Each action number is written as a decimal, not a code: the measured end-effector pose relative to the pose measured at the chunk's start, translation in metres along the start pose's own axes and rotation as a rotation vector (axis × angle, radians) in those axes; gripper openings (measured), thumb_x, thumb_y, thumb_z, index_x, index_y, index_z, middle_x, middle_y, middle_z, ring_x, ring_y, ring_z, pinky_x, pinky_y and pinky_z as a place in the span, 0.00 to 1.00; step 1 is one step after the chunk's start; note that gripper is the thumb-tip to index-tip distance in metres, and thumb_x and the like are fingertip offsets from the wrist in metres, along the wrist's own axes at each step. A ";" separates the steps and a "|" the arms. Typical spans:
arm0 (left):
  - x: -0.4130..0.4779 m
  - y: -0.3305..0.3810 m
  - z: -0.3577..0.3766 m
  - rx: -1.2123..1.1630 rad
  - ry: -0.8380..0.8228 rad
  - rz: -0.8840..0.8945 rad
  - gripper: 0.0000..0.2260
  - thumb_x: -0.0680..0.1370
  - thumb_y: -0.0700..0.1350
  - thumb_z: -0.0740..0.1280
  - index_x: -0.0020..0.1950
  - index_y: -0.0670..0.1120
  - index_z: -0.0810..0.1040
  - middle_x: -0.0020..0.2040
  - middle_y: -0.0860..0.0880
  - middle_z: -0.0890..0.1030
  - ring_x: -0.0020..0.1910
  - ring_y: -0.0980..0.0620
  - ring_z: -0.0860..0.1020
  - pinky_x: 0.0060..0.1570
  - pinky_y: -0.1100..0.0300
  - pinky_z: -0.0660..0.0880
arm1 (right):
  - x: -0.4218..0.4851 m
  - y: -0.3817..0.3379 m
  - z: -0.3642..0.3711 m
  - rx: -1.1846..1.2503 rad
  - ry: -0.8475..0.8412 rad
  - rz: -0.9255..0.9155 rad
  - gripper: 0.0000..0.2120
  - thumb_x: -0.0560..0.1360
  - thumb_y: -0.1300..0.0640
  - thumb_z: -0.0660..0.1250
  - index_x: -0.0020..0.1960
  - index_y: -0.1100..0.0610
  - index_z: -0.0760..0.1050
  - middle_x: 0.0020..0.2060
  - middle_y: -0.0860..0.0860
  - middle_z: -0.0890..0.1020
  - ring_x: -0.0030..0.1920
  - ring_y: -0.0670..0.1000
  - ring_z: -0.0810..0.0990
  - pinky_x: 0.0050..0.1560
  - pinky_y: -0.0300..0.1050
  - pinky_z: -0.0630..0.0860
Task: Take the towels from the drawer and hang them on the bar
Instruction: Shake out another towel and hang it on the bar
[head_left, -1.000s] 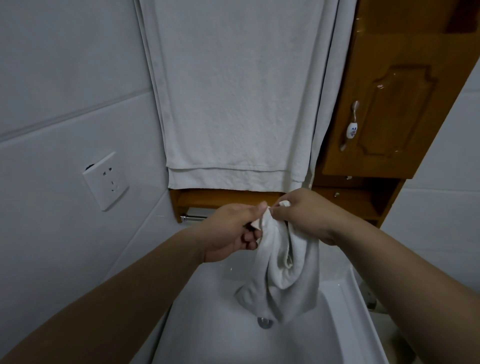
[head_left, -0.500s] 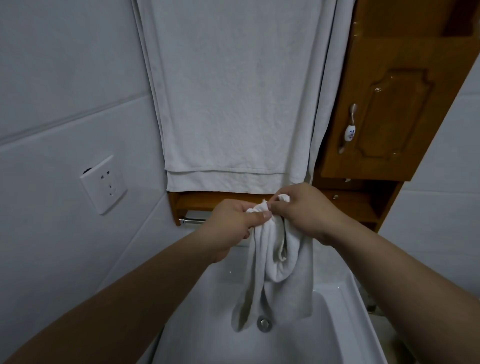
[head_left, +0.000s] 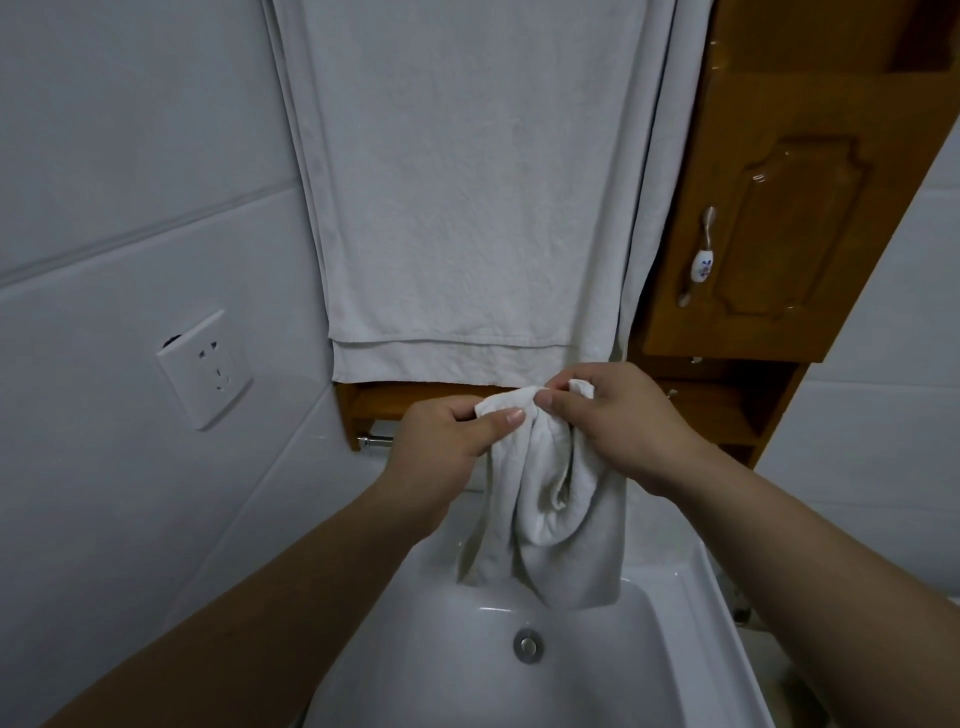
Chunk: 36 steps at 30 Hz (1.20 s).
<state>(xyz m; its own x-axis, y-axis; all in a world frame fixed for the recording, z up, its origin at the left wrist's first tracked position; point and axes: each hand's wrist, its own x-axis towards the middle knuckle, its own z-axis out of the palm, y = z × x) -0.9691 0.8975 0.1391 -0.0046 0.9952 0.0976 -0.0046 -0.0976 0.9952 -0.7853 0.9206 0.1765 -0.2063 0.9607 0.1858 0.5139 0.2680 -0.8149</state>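
Over a white sink (head_left: 675, 649) with one drain (head_left: 528, 645), two hands work one small white towel (head_left: 550, 509). The left hand (head_left: 441, 447) pinches its top edge, the right hand (head_left: 623, 426) grips the bunched edge beside it, and the rest hangs toward the basin, not yet hung. Behind, one chrome bar (head_left: 379, 441) end shows. A large white towel (head_left: 467, 182) already hangs with two hems visible, exact count unclear.

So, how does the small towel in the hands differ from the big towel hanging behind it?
The small towel is bunched, pinched at its top by the left hand and right hand; the big towel hangs flat, untouched. The big towel is much wider. Both are white.
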 end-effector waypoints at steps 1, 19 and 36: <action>-0.001 -0.001 0.000 -0.013 0.015 -0.008 0.09 0.75 0.43 0.73 0.54 0.43 0.85 0.49 0.48 0.86 0.52 0.50 0.84 0.57 0.51 0.78 | 0.000 0.001 0.001 0.008 -0.004 0.000 0.07 0.77 0.49 0.69 0.46 0.49 0.84 0.44 0.44 0.85 0.49 0.45 0.83 0.56 0.54 0.80; 0.022 -0.011 -0.038 0.215 0.544 -0.031 0.07 0.77 0.49 0.70 0.41 0.48 0.81 0.40 0.49 0.83 0.43 0.48 0.81 0.40 0.57 0.75 | 0.003 0.012 -0.015 -0.214 0.326 0.023 0.20 0.84 0.45 0.55 0.67 0.53 0.77 0.61 0.51 0.81 0.63 0.53 0.77 0.57 0.44 0.70; 0.015 -0.033 -0.069 -0.065 0.581 -0.012 0.07 0.78 0.47 0.71 0.52 0.47 0.85 0.46 0.50 0.86 0.48 0.50 0.83 0.52 0.54 0.79 | -0.005 0.052 -0.040 0.572 0.269 0.458 0.11 0.79 0.59 0.67 0.61 0.59 0.80 0.48 0.50 0.82 0.47 0.50 0.81 0.39 0.42 0.75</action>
<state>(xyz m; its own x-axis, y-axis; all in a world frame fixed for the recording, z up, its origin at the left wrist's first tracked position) -1.0384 0.9158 0.1070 -0.5521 0.8323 0.0498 -0.0690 -0.1051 0.9921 -0.7246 0.9330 0.1550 0.1698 0.9706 -0.1704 -0.0249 -0.1687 -0.9854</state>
